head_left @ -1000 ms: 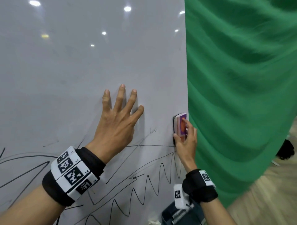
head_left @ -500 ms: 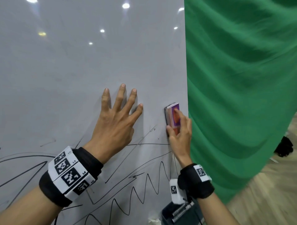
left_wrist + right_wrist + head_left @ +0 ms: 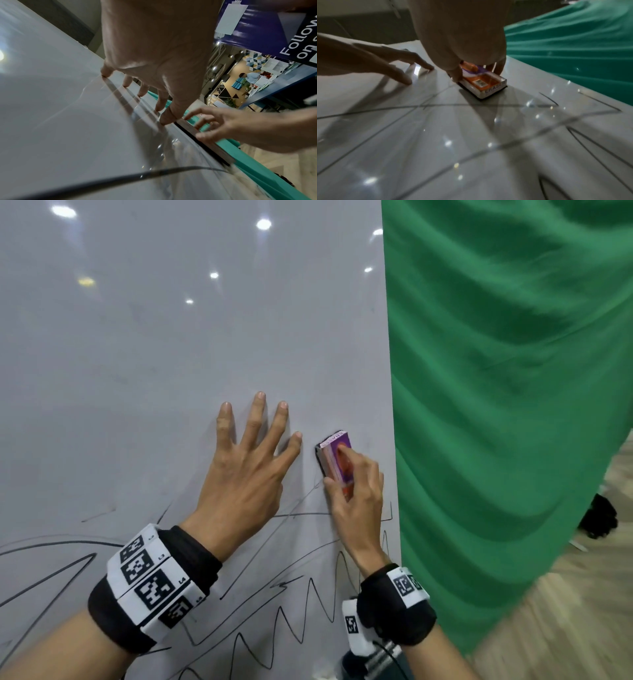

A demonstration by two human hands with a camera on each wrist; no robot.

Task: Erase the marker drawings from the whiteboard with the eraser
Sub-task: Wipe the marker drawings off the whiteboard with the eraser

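A glossy whiteboard [image 3: 171,354] stands upright and fills the left of the head view. Black marker lines [image 3: 308,594] zigzag across its lower part. My right hand [image 3: 356,491] grips a purple and orange eraser [image 3: 334,455] by its sides and holds its felt face against the board near the right edge. In the right wrist view the eraser [image 3: 486,83] lies flat on the board with marker lines [image 3: 471,104] just below it. My left hand [image 3: 246,470] presses flat on the board with fingers spread, just left of the eraser. Its fingertips [image 3: 164,121] touch the surface.
A green cloth [image 3: 513,405] hangs right behind the board's right edge. Wooden floor [image 3: 565,628] shows at the lower right, with a dark object [image 3: 597,517] lying on it. The upper board is bare, with only lamp reflections.
My right hand has slid the eraser leftward along the board, from the right edge toward my left hand. The left hand has stayed flat in place.
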